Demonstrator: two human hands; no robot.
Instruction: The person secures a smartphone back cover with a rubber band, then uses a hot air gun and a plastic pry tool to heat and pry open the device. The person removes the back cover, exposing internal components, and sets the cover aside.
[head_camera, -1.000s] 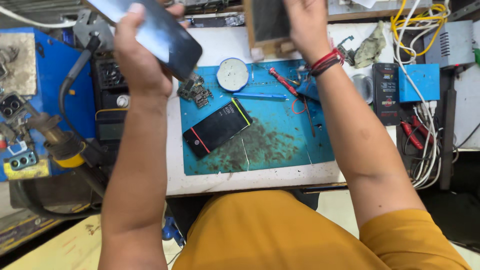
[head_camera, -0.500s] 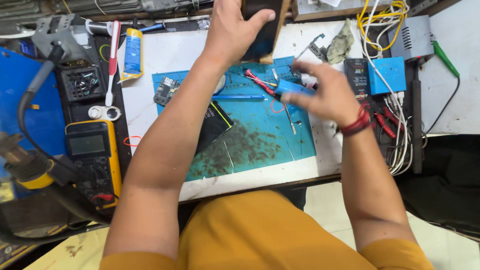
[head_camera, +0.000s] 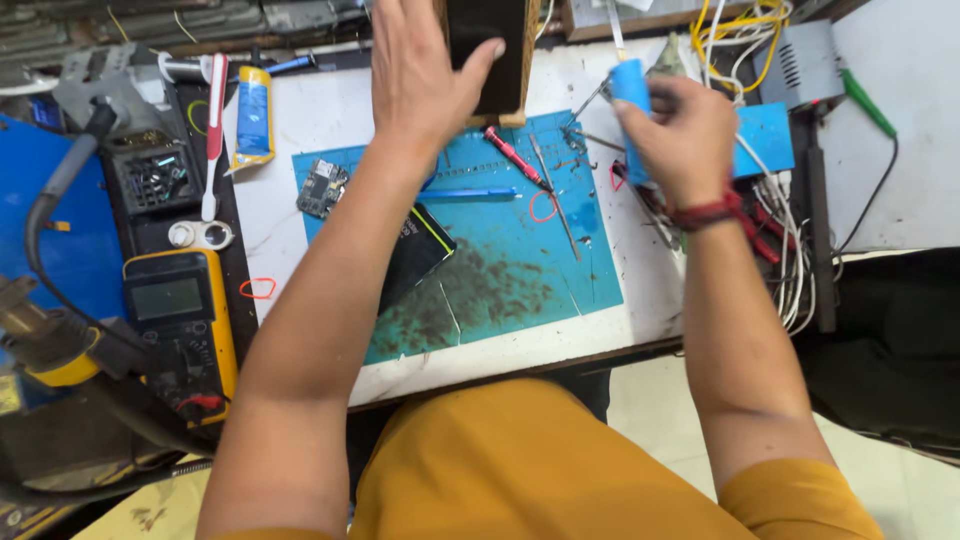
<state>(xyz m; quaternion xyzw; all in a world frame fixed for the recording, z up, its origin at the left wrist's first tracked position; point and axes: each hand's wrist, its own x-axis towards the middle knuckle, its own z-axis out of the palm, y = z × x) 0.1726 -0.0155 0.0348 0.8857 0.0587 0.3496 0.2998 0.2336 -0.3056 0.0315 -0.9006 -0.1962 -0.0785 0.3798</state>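
Phone (head_camera: 487, 50), dark and slab-shaped, stands against a small wooden stand (head_camera: 524, 70) at the far edge of the bench, its top cut off by the frame, so its full length cannot be made out. Going left to right: a yellow multimeter (head_camera: 180, 330) lies at the left edge, a tube with a blue label (head_camera: 254, 118) and a white toothbrush (head_camera: 212, 130) rest farther back, and a small circuit board (head_camera: 322, 188) sits at the corner of the teal work mat (head_camera: 510, 270). A black flat part with a yellow edge (head_camera: 415, 255) is half hidden under the left forearm. The left hand (head_camera: 425, 85) grips the phone from its left side, thumb pressed across the dark face, fingers hidden behind it. A red-handled screwdriver (head_camera: 515, 158) and metal tweezers (head_camera: 555, 195) lie on the mat just below the stand. The right hand (head_camera: 672, 135), with a red band at the wrist, is closed around a blue cylindrical thing (head_camera: 630, 90) held above the mat's right edge, well apart from the phone; what that thing is cannot be told. Half a second ago the right hand was low over the mat among the tools; it has since lifted with the blue cylinder, while the left hand stays on the phone
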